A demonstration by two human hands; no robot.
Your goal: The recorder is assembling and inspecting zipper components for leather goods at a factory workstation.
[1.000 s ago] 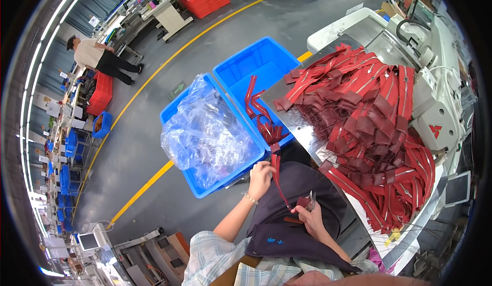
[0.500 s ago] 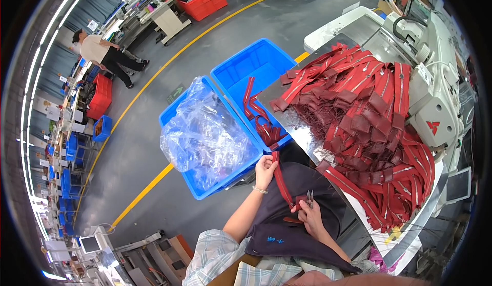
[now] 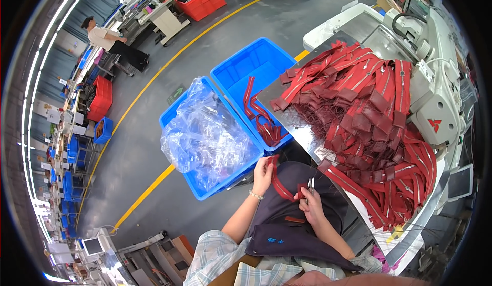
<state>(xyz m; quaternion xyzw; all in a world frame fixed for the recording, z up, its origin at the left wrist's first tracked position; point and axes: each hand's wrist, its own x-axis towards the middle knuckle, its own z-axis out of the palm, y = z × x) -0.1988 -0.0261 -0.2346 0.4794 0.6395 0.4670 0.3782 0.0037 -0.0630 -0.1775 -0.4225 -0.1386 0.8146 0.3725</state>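
Metal worktable carries heaped red zippers.

Both my arms come up over my dark apron, which lies across my lap. My left arm is bare below a rolled plaid sleeve, and it reaches up along the left side of the apron. It has a bead band at the wrist. My left hand sits above the apron's top left edge, fingers curled shut in a pinch grip, knuckles up. My right arm crosses the right side of the apron. My right hand rests over the middle of the apron, just right of my left hand, fingers folded tight in a grip.
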